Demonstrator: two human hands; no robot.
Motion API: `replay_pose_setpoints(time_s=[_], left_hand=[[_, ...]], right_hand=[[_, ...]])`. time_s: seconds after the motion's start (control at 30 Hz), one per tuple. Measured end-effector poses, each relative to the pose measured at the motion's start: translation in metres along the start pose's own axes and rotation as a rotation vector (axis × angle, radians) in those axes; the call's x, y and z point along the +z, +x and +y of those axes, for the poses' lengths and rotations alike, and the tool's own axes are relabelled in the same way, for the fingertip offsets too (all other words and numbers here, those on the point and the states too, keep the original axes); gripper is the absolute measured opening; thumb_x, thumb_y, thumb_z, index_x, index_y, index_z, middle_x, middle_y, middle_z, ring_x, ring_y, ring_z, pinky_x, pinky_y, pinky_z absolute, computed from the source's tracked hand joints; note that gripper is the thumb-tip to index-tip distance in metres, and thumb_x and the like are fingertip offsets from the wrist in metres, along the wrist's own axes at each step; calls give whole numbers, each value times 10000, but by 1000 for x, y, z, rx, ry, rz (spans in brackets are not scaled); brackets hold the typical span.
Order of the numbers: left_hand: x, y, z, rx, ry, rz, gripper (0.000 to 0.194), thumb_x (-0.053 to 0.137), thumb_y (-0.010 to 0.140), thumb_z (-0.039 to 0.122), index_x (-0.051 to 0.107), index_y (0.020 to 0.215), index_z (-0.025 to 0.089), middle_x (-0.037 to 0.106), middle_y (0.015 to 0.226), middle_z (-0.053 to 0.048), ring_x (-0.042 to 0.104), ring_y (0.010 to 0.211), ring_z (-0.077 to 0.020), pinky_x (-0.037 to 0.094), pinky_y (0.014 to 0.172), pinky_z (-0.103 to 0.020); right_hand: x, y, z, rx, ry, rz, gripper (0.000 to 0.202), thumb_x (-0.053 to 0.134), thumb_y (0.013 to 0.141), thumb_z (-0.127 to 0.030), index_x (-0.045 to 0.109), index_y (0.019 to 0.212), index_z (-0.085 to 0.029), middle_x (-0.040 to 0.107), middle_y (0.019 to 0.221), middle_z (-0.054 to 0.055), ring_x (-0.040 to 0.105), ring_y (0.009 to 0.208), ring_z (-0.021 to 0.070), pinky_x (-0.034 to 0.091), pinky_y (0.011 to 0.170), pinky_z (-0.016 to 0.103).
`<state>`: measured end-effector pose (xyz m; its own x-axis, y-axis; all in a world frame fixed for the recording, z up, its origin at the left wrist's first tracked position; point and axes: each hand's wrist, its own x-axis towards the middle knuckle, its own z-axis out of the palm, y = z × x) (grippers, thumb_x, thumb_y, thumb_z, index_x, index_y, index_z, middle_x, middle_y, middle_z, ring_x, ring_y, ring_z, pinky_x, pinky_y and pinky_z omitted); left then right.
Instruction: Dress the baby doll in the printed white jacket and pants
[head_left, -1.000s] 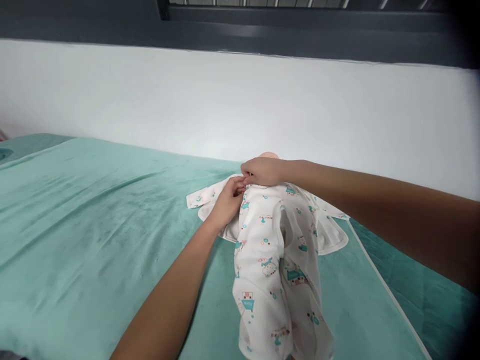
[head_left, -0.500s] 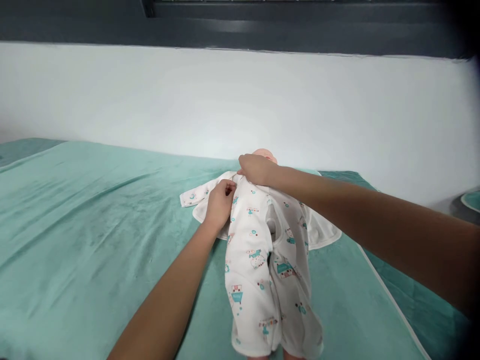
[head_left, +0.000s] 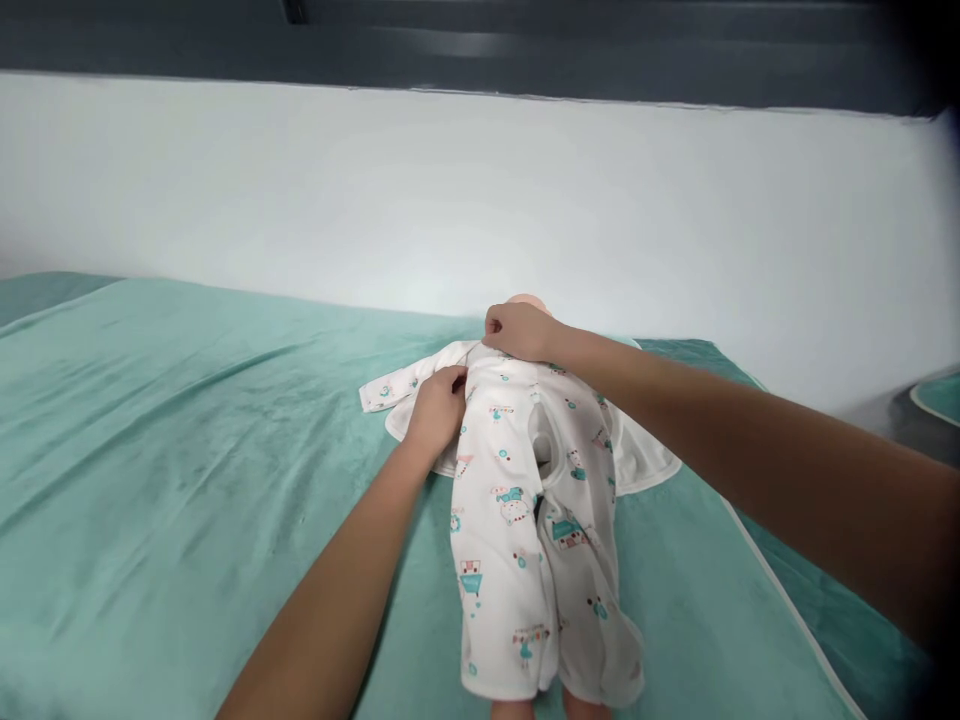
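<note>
A baby doll [head_left: 529,301] lies on its back, its head mostly hidden behind my right hand. White printed baby pants [head_left: 504,510] cover it from the chest down to the lower legs, with an opening at the crotch. My left hand [head_left: 441,405] is closed in a pinch on the left side edge of the pants. Reaching across the doll's chest, my right hand [head_left: 517,330] pinches the top edge of the pants near the neck. A white printed baby top [head_left: 405,385] lies spread under the doll, one sleeve stretched out to the left.
A wrinkled green sheet [head_left: 187,450] covers the bed under the doll. Behind it rises a white wall [head_left: 375,200] with a dark frame [head_left: 465,55] above. Another green-covered item [head_left: 941,395] is at the far right.
My right hand has shifted slightly right and up at the top of the pants. The pants sit a little higher, and more of the doll's legs shows below the hems.
</note>
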<state>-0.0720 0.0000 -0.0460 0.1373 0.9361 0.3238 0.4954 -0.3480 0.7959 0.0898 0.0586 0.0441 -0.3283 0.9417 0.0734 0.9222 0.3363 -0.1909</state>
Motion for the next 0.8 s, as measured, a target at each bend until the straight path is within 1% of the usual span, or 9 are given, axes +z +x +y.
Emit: replay_pose_setpoints(time_s=[0.07, 0.13, 0.23, 0.3, 0.43, 0.53, 0.63, 0.7, 0.8], left_hand=[[0, 0, -1, 0, -9, 14, 311, 469, 821, 137, 737, 966, 194, 738, 1007, -88, 648, 920, -254, 476, 835, -371], [2, 0, -1, 21, -22, 68, 286, 478, 834, 147, 733, 954, 198, 727, 1020, -88, 639, 952, -261, 474, 868, -390], [4, -1, -1, 80, -62, 162, 254, 492, 867, 180, 712, 988, 215, 705, 1048, -72, 627, 994, -239, 473, 914, -377], [4, -2, 0, 111, -84, 198, 241, 494, 887, 197, 694, 1019, 225, 690, 1075, -60, 623, 1015, -217, 477, 925, -355], [0, -2, 3, 107, -74, 271, 210, 526, 903, 249, 668, 1056, 230, 672, 1131, -47, 617, 1059, -198, 481, 948, -336], [-3, 8, 6, 86, -49, 278, 221, 570, 887, 295, 672, 1074, 235, 671, 1159, -43, 623, 1047, -200, 481, 943, -334], [-2, 30, 12, 61, -8, 208, 196, 609, 859, 328, 710, 1001, 237, 704, 1094, -38, 640, 984, -209, 477, 899, -337], [1, 48, 19, 32, 28, 152, 161, 633, 836, 349, 729, 880, 228, 727, 965, -36, 644, 909, -216, 471, 853, -340], [7, 70, 30, 18, 17, 50, 211, 661, 806, 409, 713, 770, 208, 720, 827, -33, 628, 808, -208, 462, 773, -327]], right_hand=[[-1, -23, 14, -51, 209, 154, 146, 517, 873, -246, 651, 867, -189, 706, 1014, 59, 612, 909, 175, 443, 796, 288], [3, -50, 32, -12, 422, 321, 171, 500, 878, -279, 651, 859, -201, 705, 1007, 44, 607, 896, 179, 445, 808, 307], [19, -85, 62, 228, 574, 529, 174, 567, 848, -357, 660, 826, -212, 701, 883, 30, 609, 849, 195, 446, 801, 336], [35, -98, 79, 320, 648, 591, 173, 599, 828, -367, 668, 801, -210, 700, 861, 35, 610, 847, 201, 450, 812, 347], [65, -104, 94, 288, 810, 644, 180, 626, 816, -388, 670, 819, -213, 703, 934, 47, 615, 851, 198, 471, 804, 348], [73, -102, 95, 198, 867, 621, 198, 604, 839, -407, 662, 837, -217, 692, 988, 54, 613, 905, 202, 474, 822, 351], [70, -101, 97, 111, 877, 588, 168, 592, 844, -375, 638, 821, -215, 667, 1019, 51, 602, 951, 195, 463, 862, 351], [68, -100, 101, 67, 870, 566, 122, 596, 829, -331, 622, 805, -213, 648, 1040, 49, 595, 976, 191, 453, 891, 352], [67, -99, 107, 28, 869, 516, 73, 600, 807, -289, 611, 808, -216, 635, 1061, 49, 587, 996, 191, 443, 921, 356]])
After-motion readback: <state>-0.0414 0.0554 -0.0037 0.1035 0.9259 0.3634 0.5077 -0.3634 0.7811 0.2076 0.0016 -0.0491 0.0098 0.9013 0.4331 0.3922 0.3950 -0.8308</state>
